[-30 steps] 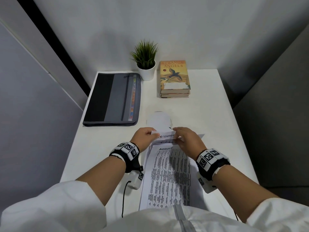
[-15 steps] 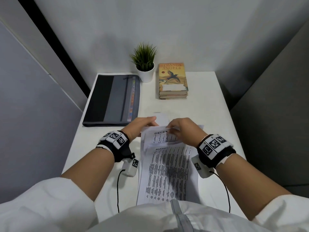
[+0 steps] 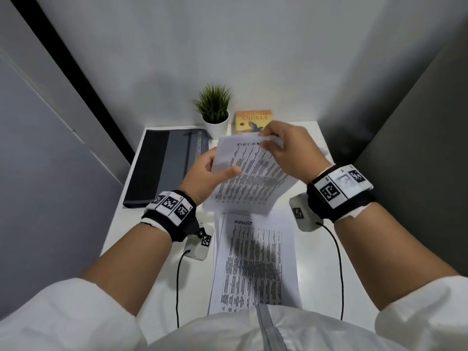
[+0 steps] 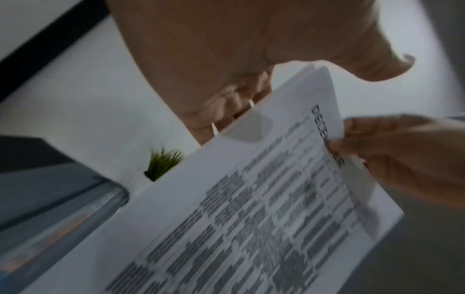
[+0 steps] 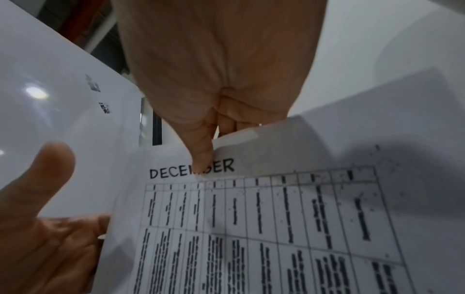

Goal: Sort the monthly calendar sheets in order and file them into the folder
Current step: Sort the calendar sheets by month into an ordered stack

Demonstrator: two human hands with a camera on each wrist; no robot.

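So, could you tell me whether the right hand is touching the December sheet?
Touching: in the right wrist view the right hand pinches the top edge of the December sheet, thumb on the heading.

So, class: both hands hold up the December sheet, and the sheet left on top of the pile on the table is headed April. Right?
Not quite. Both hands, left hand and right hand, do hold the December sheet, but the head view shows the pile's top sheet headed August, not April.

Both forearms reach forward — left hand (image 3: 207, 173) and right hand (image 3: 291, 148) raised, fingers (image 5: 203, 157) pinched.
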